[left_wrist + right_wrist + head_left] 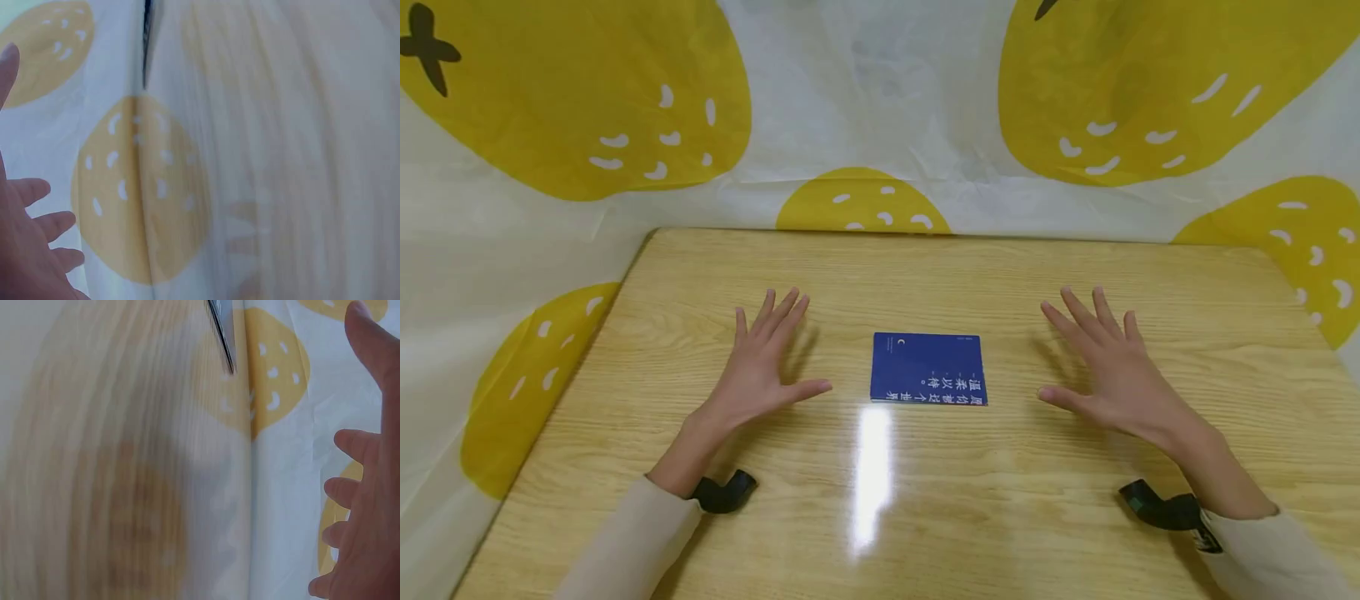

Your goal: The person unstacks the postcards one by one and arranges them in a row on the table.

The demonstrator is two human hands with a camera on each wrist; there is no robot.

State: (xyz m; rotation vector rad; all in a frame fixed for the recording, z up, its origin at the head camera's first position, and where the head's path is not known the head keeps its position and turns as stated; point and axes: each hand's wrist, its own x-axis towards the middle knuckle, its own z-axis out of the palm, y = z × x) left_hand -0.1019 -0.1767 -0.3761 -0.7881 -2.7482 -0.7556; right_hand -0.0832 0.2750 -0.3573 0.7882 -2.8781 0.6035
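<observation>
Blue booklet [928, 368] lay flat on the wood-grain table [715, 267], midway between the hands and touching neither. Left hand [754, 367], to its left: fingers spread, thumb out, gripping nothing. Right hand [1112, 375], to its right: likewise spread and free of any hold. Risks, as judged: the booklet looked thin, so fingertips might skim over its edge without lifting it; a push from one side alone could slide or turn it on the glossy top; a lowered wrist could knock the left black wrist device [726, 492] against the table.
</observation>
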